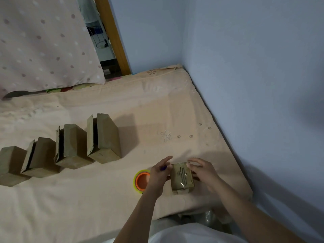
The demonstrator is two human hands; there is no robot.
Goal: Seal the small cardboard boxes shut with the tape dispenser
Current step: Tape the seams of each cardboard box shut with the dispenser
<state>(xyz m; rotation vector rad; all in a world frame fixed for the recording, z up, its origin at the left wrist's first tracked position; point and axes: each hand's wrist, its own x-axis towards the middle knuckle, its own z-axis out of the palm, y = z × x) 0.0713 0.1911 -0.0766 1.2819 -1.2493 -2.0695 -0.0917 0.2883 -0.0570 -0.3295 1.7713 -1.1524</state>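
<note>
The left hand (158,174) holds a small purple object (163,168), too small to identify, between thumb and fingers, and its palm side lies against the left face of a small taped cardboard box (182,178). The right hand (201,170) closes a narrow grip on the same box: fingers curled over the far top edge, thumb on the right face. The box stands on the bed (105,199), and clear glossy tape covers its top face, which carries dark vertical marks.

Touching the left hand at its 9 o'clock lies a tape roll (141,180) with an orange core and a yellow-green rim, flat on the sheet.

From 9 to 10 o'clock of the held box, well apart, four more cardboard boxes stand in a diagonal row: the nearest box (105,139), the second box (73,146), the third box (42,156) and the leftmost box (10,163). The first three show a flap standing open at their left side; the leftmost one appears closed.

At 11 o'clock a dotted pillow (45,44) rests at the head of the bed. A blue wall (245,67) runs along the bed's right edge.
</note>
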